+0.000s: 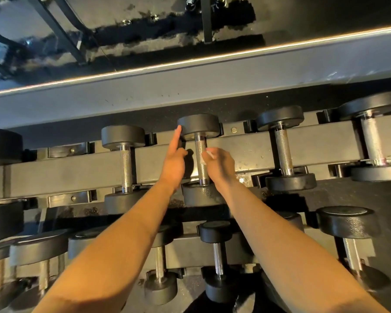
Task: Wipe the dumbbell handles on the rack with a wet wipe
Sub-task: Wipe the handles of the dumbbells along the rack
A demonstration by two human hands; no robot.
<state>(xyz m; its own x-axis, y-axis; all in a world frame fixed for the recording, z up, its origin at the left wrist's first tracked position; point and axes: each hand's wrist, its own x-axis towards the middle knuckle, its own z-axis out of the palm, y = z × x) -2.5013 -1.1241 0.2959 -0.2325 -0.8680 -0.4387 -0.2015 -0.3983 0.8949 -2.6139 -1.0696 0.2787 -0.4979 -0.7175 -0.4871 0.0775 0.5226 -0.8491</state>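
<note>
Both hands worked at the black steel rack (pixel 77 175): the right hand (pixel 219 164) pinched a crumpled white wet wipe (pixel 209 154) against the knurled chrome handle of a black round-headed dumbbell (pixel 201 161) on the upper tier, while the left hand (pixel 174 163), index finger extended, touched its far head.

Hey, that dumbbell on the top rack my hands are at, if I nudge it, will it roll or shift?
Probably not much. The dumbbell lies across the rack with its round heads in cradles, which should block rolling. Its thick heads and steel handle suggest it is heavy for its size, so a nudge likely won't shift it. The knurled handle should grip well, though wiping may leave it slicker.
</note>
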